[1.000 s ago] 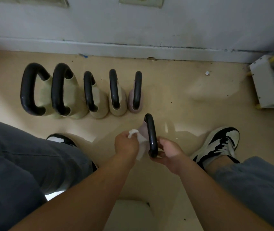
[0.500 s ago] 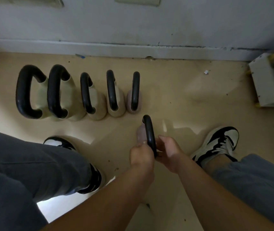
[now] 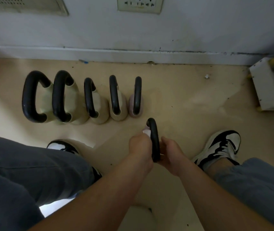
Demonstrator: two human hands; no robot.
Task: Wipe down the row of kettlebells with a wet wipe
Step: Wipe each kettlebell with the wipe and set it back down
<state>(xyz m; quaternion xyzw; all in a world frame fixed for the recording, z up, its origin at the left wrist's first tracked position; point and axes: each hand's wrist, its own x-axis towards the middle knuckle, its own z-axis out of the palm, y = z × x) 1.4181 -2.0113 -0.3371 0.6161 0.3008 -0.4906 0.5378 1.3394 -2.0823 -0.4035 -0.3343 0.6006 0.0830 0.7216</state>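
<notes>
Your pulled-out kettlebell sits on the floor, out of line. It is nearer you than the row and just in front of the row's right end.

Key relation: its black handle runs lengthwise away from you toward the wall. The near end is between your hands and the far end points up toward the row. My read is that the next stroke has to travel along that line, not across it.

Your left hand is curled on the wet wipe and pressed against the handle's left side. Only a white corner of the wipe shows above the knuckles. Your right hand is on the handle's right side, fingers wrapped round its near end, which looks like steadying. Both hands touch the handle, but only the left carries the wipe. Most of the bell's pinkish body is hidden under the handle and hands.

Counts:
- Six kettlebells in all: five in the row by the wall and one out front.
- Row bodies: four cream, and one pink at the right end.
- The row's handles all run the same way as yours.
- One wipe, two hands, two shoes.

You can't tell which of the row bells have already been wiped.
</notes>
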